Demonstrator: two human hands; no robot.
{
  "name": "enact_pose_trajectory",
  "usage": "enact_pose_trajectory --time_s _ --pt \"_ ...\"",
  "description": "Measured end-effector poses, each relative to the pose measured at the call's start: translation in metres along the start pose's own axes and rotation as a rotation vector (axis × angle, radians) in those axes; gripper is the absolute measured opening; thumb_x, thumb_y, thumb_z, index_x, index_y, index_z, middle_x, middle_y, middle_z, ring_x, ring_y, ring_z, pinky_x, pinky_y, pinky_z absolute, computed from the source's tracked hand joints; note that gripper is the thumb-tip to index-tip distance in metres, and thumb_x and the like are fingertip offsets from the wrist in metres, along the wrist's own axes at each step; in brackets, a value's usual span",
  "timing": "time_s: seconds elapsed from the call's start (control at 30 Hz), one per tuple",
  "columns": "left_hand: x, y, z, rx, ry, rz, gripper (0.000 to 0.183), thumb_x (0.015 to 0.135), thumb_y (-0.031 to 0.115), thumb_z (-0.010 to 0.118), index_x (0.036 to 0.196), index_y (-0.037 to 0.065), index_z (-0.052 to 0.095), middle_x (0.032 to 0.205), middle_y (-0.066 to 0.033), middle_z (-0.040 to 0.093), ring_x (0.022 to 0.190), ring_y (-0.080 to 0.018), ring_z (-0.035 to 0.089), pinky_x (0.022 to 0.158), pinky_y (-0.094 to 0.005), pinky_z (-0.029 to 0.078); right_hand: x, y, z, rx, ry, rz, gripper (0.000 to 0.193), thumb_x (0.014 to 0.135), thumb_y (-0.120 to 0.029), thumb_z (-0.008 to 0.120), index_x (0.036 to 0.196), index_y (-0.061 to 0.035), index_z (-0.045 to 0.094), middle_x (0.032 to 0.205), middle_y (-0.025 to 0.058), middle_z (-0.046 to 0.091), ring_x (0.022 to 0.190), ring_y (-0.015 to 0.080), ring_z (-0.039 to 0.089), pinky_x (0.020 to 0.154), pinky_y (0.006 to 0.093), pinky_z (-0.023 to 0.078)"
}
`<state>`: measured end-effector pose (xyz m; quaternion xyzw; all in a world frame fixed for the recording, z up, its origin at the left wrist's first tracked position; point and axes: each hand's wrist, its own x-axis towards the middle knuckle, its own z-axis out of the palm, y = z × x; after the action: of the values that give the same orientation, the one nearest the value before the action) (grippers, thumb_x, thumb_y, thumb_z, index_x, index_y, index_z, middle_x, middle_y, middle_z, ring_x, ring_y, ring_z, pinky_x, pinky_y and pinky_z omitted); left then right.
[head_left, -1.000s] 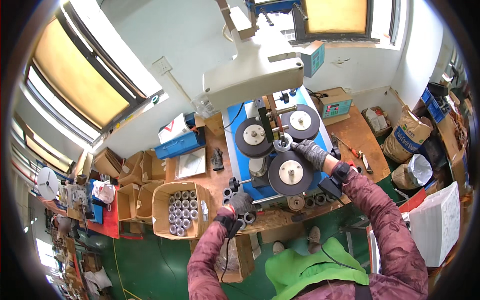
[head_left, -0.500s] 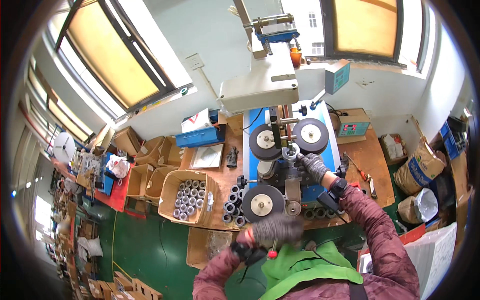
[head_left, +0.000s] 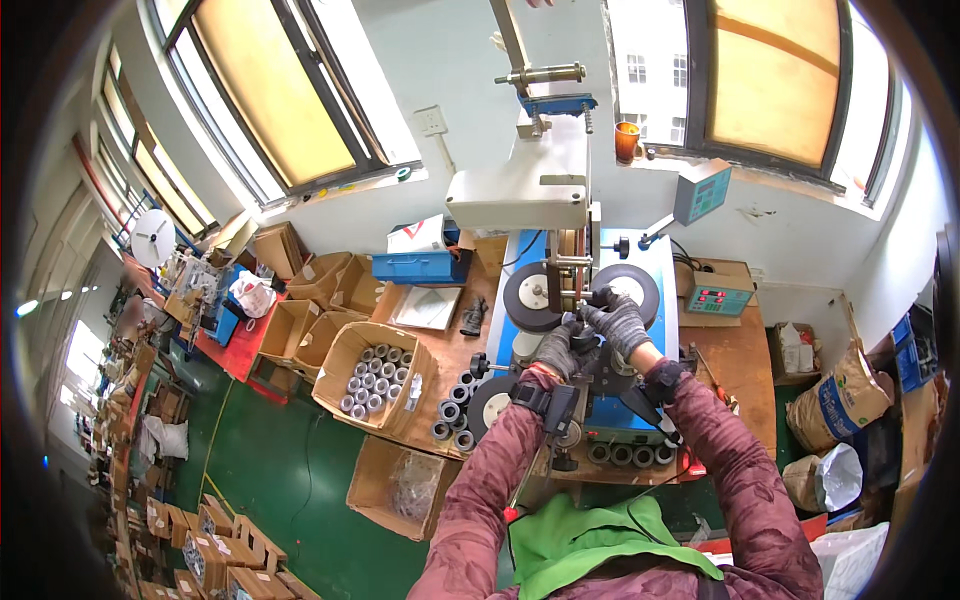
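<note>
Ring-winding machine point(head_left: 520, 198) with a pale overhanging head, standing on a brown tabletop point(head_left: 750, 365), directly ahead of the person's gloved fingers; its blue base runs lengthwise away from the body. Both hands meet at the front of its central spindle assembly. The right hand point(head_left: 620, 325) reaches farther forward, just in front of the right black roller point(head_left: 638, 285); the left hand point(head_left: 562, 352) sits lower and nearer the body, beside it. The fingers of both are curled inward, but they hide the spot between them, so I cannot tell whether they grip anything. The left forearm partly covers a front roller point(head_left: 495, 408), while the left rear roller point(head_left: 528, 297) stands beyond the left hand. Left of the machine, loose grey rings point(head_left: 452, 410) lie near an open carton point(head_left: 423, 372) of similar rings. A control box point(head_left: 722, 300) with red digits stands to the right; a dark glove point(head_left: 473, 318) lies left.
</note>
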<state>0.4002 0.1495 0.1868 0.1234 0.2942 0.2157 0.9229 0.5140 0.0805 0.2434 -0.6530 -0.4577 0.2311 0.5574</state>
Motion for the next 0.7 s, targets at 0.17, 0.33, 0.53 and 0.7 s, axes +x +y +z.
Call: enact_pose_trajectory --time_s 0.17,0.33,0.53,0.7 --pt "-0.006 -0.002 0.010 0.123 0.075 0.041 0.017 0.084 0.018 0.052 0.097 0.007 0.053 0.085 -0.0099 0.059 0.077 -0.0254 0.059 0.068 -0.0451 0.052 0.013 0.009 0.002 0.066 -0.039 0.028 0.021 0.073 -0.011 0.066 0.089 -0.0006 0.059 0.076 0.0075 0.063 0.068 0.0123 0.056 0.064 0.0289 0.046" --pt "-0.008 -0.023 0.009 0.157 0.081 0.251 0.023 0.085 0.021 0.050 0.102 0.005 0.049 0.092 -0.0138 0.058 0.087 -0.0306 0.058 0.073 -0.0491 0.052 0.012 0.002 -0.015 0.018 -0.248 -0.121 0.011 0.076 -0.006 0.062 0.085 -0.0015 0.057 0.078 0.0019 0.061 0.070 0.0068 0.052 0.062 0.0251 0.045" --pt "-0.062 -0.062 0.012 0.173 0.140 0.390 0.035 0.083 0.012 0.050 0.115 0.000 0.043 0.100 -0.0192 0.053 0.083 -0.0337 0.060 0.070 -0.0481 0.053 -0.028 0.018 -0.036 0.389 -0.407 0.405 0.029 0.082 -0.025 0.061 0.101 -0.0029 0.059 0.082 0.0084 0.062 0.075 0.0156 0.057 0.074 0.0285 0.046" --pt "-0.076 -0.069 0.026 0.078 0.219 0.365 0.036 0.080 0.014 0.053 0.113 0.001 0.046 0.098 -0.0140 0.055 0.083 -0.0292 0.059 0.069 -0.0450 0.054 -0.009 0.037 -0.012 -0.067 -0.526 -0.089 0.030 0.086 -0.020 0.055 0.107 0.0014 0.055 0.090 0.0060 0.061 0.083 0.0120 0.054 0.079 0.0274 0.044"
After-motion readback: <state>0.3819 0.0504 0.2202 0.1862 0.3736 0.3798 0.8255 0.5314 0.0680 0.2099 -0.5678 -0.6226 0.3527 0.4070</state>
